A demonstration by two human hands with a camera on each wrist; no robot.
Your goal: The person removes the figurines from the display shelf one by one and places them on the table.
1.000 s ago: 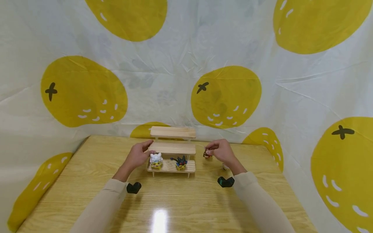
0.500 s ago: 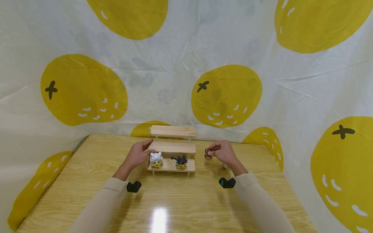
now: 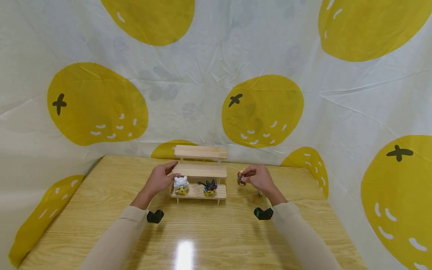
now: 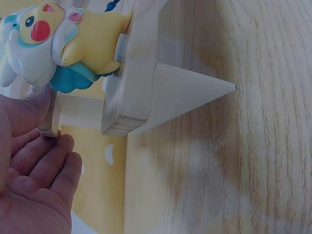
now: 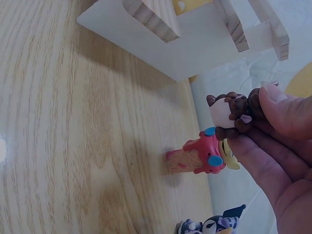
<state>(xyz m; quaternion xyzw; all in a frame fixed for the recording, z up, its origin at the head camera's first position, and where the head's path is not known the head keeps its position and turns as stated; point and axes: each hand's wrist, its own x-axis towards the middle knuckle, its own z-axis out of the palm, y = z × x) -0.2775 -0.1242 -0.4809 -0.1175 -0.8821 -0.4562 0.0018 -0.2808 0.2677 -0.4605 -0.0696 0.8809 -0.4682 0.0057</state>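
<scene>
A three-tier wooden display stand (image 3: 199, 171) stands on the table. My left hand (image 3: 161, 177) grips the left end of its middle tier, thumb above and fingers below in the left wrist view. On the lowest tier sit a yellow figurine with a white hood (image 3: 181, 185) and a figurine with black pointed ears (image 3: 210, 187). Right of the stand, my right hand (image 3: 259, 177) pinches a small dark brown figurine with a pale front (image 5: 229, 114) between thumb and fingers. It is held above the table, sideways in the right wrist view. The upper two tiers bear nothing.
Close behind the brown figurine, a pink figurine with blue spots (image 5: 200, 153) stands on the table (image 3: 202, 236). A black-and-white figurine (image 5: 209, 226) shows at the bottom of the right wrist view. White cloth with yellow fruit prints (image 3: 189, 105) hangs behind the table.
My right hand has shifted slightly right and towards me with the brown figurine, and more of the figurine behind it shows. The left hand stays on the stand.
</scene>
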